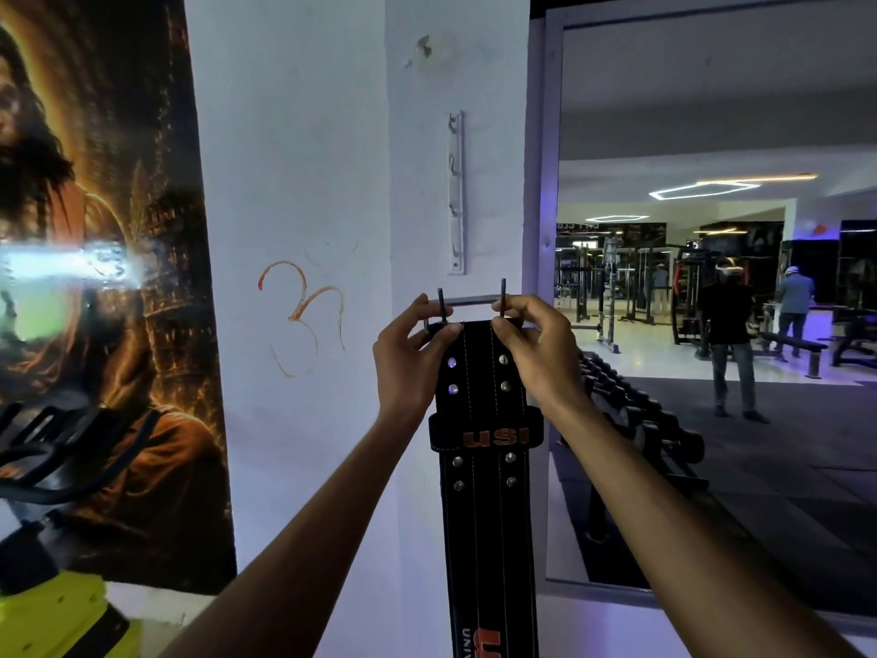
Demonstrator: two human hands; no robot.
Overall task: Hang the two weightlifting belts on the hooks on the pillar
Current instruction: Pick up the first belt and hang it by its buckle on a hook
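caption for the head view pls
Both hands, left and right, lift a black belt by its buckle toward the hook rail.

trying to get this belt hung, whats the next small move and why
Probably lift the belt so its buckle reaches the hook rail. Both the left hand and right hand grip the buckle end just below the lowest hook, not yet on it.

In front of me stands the white pillar [417, 182], and a narrow white hook rail [455, 192] is screwed upright onto its face. Four small metal hooks [454, 169] sit one above another along it, each one bare, nothing hanging from any.
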